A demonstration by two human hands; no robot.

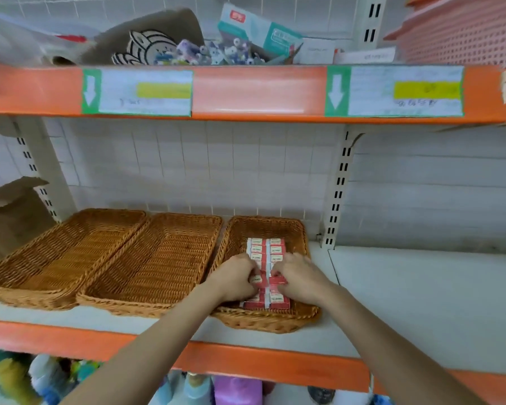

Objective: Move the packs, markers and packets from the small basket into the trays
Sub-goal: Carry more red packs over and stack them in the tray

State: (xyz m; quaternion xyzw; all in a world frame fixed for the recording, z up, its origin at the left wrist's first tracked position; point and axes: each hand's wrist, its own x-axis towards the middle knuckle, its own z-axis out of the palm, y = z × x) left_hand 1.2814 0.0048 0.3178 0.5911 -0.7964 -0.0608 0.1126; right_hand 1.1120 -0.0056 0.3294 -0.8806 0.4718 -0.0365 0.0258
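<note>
Three wicker trays stand side by side on the middle shelf: a left tray, a middle tray and a right tray. The left and middle trays hold nothing. In the right tray lie two columns of small red-and-white packs. My left hand and my right hand rest on the packs in the near half of that tray, fingers curled around packs in the middle of the columns. The small basket is not in view.
The white shelf board stretches right of the trays. An orange shelf edge runs in front, another with price labels overhead. A pink basket and boxes sit on the upper shelf. Soft toys fill the shelf below.
</note>
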